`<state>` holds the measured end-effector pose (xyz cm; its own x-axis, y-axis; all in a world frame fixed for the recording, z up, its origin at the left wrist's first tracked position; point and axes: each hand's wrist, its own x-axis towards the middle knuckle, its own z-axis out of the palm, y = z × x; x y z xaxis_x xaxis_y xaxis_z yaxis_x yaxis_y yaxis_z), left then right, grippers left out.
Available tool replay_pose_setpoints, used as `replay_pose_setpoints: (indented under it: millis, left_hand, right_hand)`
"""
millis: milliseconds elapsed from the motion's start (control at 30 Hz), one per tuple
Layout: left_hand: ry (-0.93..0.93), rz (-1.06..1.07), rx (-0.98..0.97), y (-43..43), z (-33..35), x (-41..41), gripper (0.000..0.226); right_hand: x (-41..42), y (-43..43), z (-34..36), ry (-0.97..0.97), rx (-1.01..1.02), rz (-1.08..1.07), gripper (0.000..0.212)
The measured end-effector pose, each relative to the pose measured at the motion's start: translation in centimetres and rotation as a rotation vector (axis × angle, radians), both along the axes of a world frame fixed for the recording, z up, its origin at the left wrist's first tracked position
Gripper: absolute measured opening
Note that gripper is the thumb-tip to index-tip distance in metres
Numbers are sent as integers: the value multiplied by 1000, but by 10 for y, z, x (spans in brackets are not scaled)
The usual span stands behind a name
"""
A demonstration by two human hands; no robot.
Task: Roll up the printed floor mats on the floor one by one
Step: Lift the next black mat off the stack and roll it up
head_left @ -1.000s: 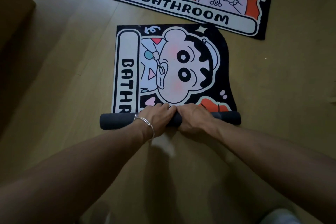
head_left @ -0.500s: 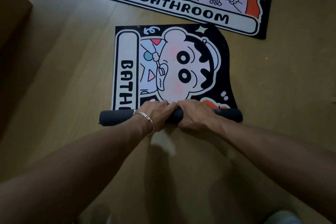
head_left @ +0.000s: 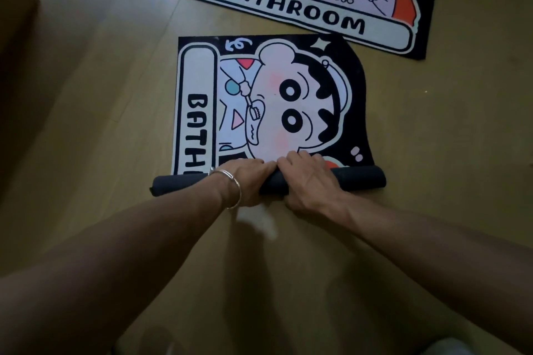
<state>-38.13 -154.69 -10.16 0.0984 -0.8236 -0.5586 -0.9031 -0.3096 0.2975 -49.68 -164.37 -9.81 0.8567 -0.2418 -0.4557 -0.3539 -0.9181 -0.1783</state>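
Up the mat [head_left: 288, 101] crept the roll [head_left: 359, 181]; left hand [head_left: 249, 181], right hand [head_left: 307, 179] grip it.

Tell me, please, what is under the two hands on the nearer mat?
Both the left hand and the right hand grip the dark rolled part of the nearer mat. The roll's middle and the print beneath the fingers are covered.

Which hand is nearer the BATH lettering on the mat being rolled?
Left. The left hand grips the roll just right of the BATH lettering; the right hand grips it farther right.
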Motion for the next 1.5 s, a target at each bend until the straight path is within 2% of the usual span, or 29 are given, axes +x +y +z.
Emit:
replay_pose_setpoints:
  millis: [67,200,267,367,433,633,700,767,833,900,1000,1067,1100,1200,1267,1433,1500]
  left_hand:
    - [4,-16,11,-4,0,3,46]
    - [-236,-112,-154,6,-3,6,48]
    - [-283,-98,-163,6,-3,5,45]
    - [-186,-35,-52,-4,-2,9,42]
    - [-136,-30,-9,-10,-3,12,43]
    - [-284,-43,-146,-4,-4,7,44]
    - [-228,-24,-107,-8,-3,10,41]
    - [-161,-23,-43,-16,-2,15,43]
    - [-111,-29,7,-24,-2,20,48]
    - [-117,-48,3,-26,-2,23,50]
    - [-211,-61,-104,-17,-3,24,51]
    - [-243,-50,-155,-12,-6,22,50]
    - [-226,-30,-139,-12,-7,21,49]
    - [-103,45,-34,-23,-6,25,49]
    - [-77,40,-11,-29,-4,28,51]
    - [-293,24,-187,-15,-8,18,49]
    - [-295,61,-176,-16,-10,16,48]
  right_hand:
    - [1,1,-2,0,-18,-6,36]
    - [17,-15,8,114,249,-112,26]
    - [21,-20,11,151,307,-114,29]
    - [14,-13,4,33,46,19,38]
    - [10,-6,-4,-19,-35,38,39]
    - [24,-24,3,41,262,-114,31]
    - [21,-23,1,18,213,-89,30]
    - [16,-19,-6,-39,33,4,34]
    - [16,-18,-10,-66,-39,22,37]
    - [21,-22,-7,-44,40,-34,34]
    - [32,-33,0,66,241,-118,33]
    - [37,-37,5,124,300,-133,34]
    - [36,-37,5,122,266,-113,34]
    - [28,-27,-2,-29,-24,49,35]
    - [25,-23,-7,-73,-84,49,36]
    - [48,-40,5,159,216,-90,41]
    - [49,-40,7,165,182,-61,43]
